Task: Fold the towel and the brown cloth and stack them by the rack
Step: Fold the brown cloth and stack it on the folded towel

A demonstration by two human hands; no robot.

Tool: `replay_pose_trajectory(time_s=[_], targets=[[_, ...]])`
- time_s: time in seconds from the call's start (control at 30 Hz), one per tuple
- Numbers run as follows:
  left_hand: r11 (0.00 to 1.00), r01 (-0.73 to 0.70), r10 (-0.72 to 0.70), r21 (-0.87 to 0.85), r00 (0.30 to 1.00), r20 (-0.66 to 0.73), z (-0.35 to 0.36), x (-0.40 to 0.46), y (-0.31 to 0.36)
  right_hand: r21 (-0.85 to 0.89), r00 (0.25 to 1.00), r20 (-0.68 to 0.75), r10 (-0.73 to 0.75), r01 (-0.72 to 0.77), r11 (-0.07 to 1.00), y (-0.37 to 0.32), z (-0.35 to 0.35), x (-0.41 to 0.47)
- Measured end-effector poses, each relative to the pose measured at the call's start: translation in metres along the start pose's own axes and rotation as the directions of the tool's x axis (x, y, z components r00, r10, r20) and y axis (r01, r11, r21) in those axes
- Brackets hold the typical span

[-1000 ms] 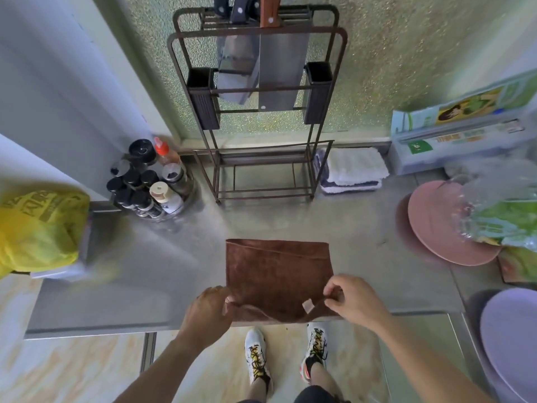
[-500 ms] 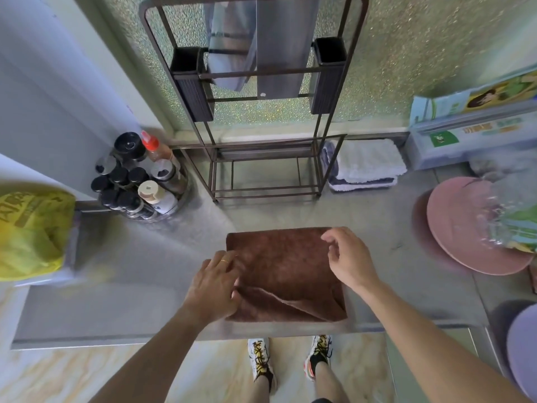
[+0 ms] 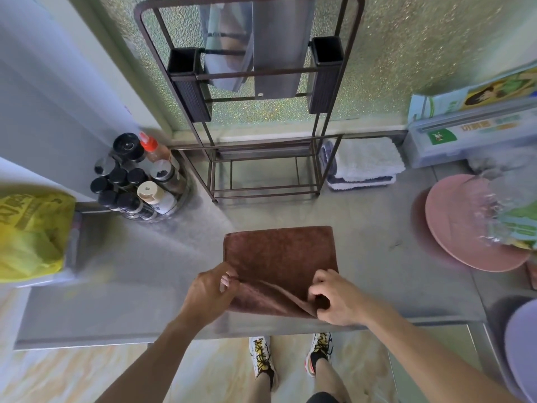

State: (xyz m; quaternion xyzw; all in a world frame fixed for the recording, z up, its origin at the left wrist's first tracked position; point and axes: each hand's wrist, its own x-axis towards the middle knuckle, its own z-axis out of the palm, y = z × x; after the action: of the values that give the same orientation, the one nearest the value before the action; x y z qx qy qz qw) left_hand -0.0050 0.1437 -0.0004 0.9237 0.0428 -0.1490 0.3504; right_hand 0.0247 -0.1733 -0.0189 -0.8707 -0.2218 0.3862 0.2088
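The brown cloth (image 3: 279, 257) lies folded on the grey counter (image 3: 130, 271), near its front edge. My left hand (image 3: 210, 292) pinches the cloth's near left corner. My right hand (image 3: 334, 298) grips the near right corner, where the layers bunch up. A white towel (image 3: 367, 161) lies folded on the counter, right beside the dark metal rack (image 3: 261, 170) at the back wall.
A cluster of spice bottles (image 3: 136, 181) stands left of the rack. A yellow bag (image 3: 29, 234) sits at the far left. Pink plates (image 3: 465, 228) under clear plastic lie at the right, a box (image 3: 470, 129) behind them. Cleavers hang in the rack.
Both hands carried the near edge to the far edge, folding the cloth in half, then drew back and now grip the new near corners.
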Motion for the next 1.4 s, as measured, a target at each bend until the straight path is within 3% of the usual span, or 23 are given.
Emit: replay_pose_trajectory(time_s=[0.17,0.3,0.4,0.6,0.8,0.93,1.13,1.23,1.33,1.4], targets=[[0.986,0.09,-0.1,-0.14,0.993,-0.067,-0.002,0.011,-0.009,0.212,0.983,-0.098,0.154,-0.131,0.969,0.009,-0.028,0.003],[0.945,0.228,-0.261,-0.233,0.958,-0.121,-0.004,0.039,-0.001,0.398,0.866,-0.343,0.363,-0.215,0.892,0.028,-0.054,0.023],[0.909,0.31,-0.362,-0.278,0.918,-0.163,-0.003,0.064,0.005,0.515,0.779,-0.426,0.461,-0.211,0.831,0.034,-0.066,0.044],[0.827,0.415,-0.499,-0.379,0.852,-0.157,0.0,0.094,0.002,0.558,0.697,-0.478,0.534,-0.228,0.797,0.042,-0.069,0.068],[0.839,0.436,-0.51,-0.327,0.838,-0.191,0.005,0.098,-0.003,0.514,0.658,-0.539,0.526,-0.238,0.824,0.041,-0.069,0.072],[0.894,0.409,-0.447,-0.185,0.85,-0.281,0.005,0.083,-0.004,0.542,0.533,-0.612,0.584,-0.255,0.801,0.034,-0.059,0.059],[0.9,0.427,-0.435,-0.086,0.877,-0.204,0.022,0.038,-0.003,0.708,0.465,-0.426,0.776,-0.363,0.606,-0.003,-0.002,0.013],[0.89,0.446,-0.456,-0.099,0.873,-0.171,0.028,0.033,-0.004,0.814,0.427,-0.284,0.858,-0.367,0.451,-0.006,0.019,0.014],[0.904,0.419,-0.427,-0.085,0.879,-0.21,0.028,0.032,-0.002,0.941,0.417,-0.115,0.902,-0.244,0.233,-0.003,0.021,0.022],[0.945,0.323,-0.322,-0.046,0.898,-0.3,0.03,0.03,-0.001,0.984,0.43,-0.039,0.902,-0.141,0.11,-0.008,0.012,0.026]])
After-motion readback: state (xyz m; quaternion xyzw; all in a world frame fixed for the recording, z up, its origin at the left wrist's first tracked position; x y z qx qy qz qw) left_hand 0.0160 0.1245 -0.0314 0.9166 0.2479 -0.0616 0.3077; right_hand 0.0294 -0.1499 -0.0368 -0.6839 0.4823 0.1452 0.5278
